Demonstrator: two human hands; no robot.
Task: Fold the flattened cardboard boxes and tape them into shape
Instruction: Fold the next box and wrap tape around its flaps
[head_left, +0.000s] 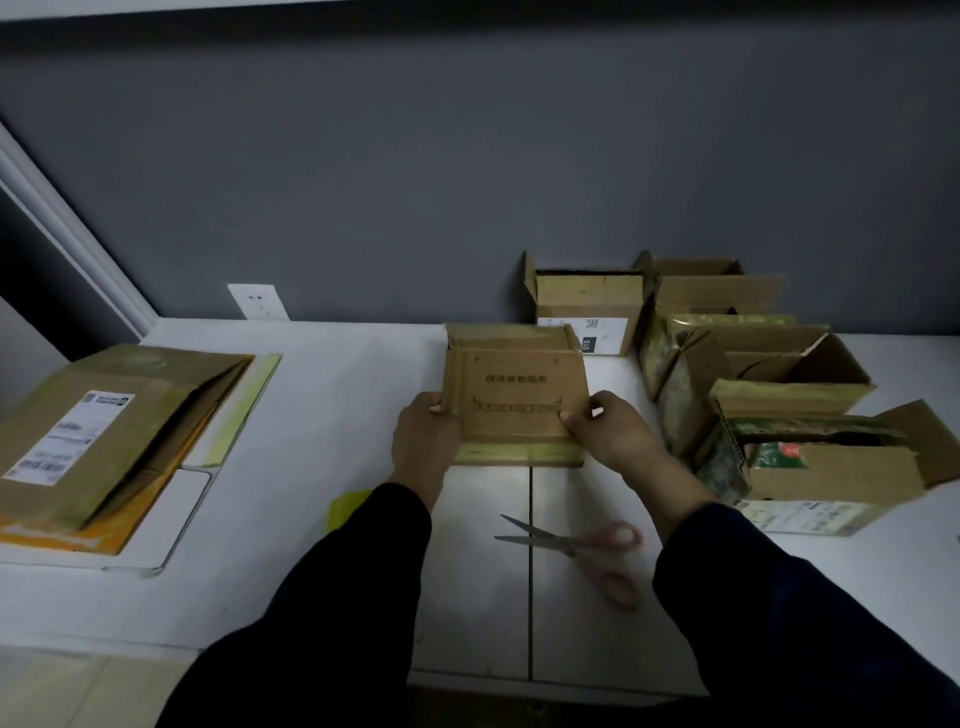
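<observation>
Dark sleeves (337, 597) nearest camera, both reaching far over white table (322, 415). Left hand (423, 441) grasps left edge of small cardboard box (514, 395), right hand (608, 431) pinches its near-right corner; box at table centre, printed face up, yellowish tape along near edge. Scissors (576, 551) near side, blades parted, pink handles. Flattened box stack (104, 431) left. Assembled open boxes (753, 374) right, by grey wall (467, 156). Yellow tape roll (345, 506) partly hidden by left sleeve
</observation>
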